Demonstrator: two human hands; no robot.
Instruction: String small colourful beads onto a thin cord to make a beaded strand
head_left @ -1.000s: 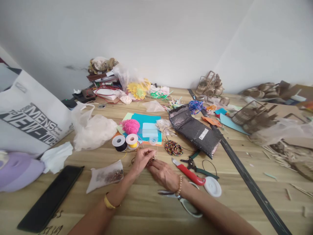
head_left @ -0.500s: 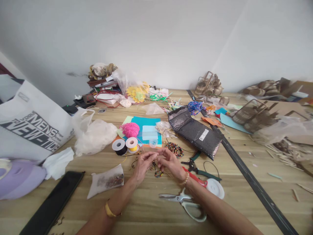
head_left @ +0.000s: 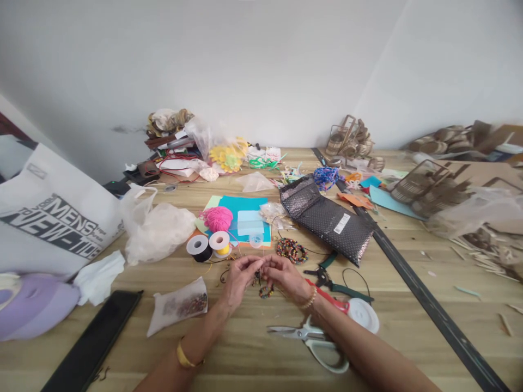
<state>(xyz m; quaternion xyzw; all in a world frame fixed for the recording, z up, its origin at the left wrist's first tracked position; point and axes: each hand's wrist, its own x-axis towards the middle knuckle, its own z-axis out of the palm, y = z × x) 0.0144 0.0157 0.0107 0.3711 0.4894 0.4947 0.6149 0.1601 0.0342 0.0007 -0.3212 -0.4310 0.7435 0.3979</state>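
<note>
A small translucent white pouch (head_left: 180,305), left of the lower centre of the frame, holds multicoloured beads gathered toward its right end, while a clear packet (head_left: 275,213) of small yellowish pieces lies on the blue paper sheets (head_left: 229,206) near the middle. The crumpled translucent white plastic bag (head_left: 159,231) at centre left hides its contents. On the white paper shopping bag (head_left: 61,212) at the left edge, dark capitals read "MENS" and, beneath, "NEW-TID", the ending being hard to read; the black padded mailer (head_left: 322,223), right of centre, bears a white label (head_left: 342,223) whose print is too small to read. In the middle of the frame, the left hand (head_left: 240,279) and right hand (head_left: 288,275) meet over the wooden table (head_left: 232,354), their fingers drawn into pinches with the tips nearly together; whether they are fully closed, and on what, I cannot tell. A thin pale thread (head_left: 263,249) shows just above the fingertips. A small loop of multicoloured beads (head_left: 266,292) lies just below the right hand's fingers, and a larger coil of multicoloured beads (head_left: 291,251) sits beyond that hand, to its upper right.
</note>
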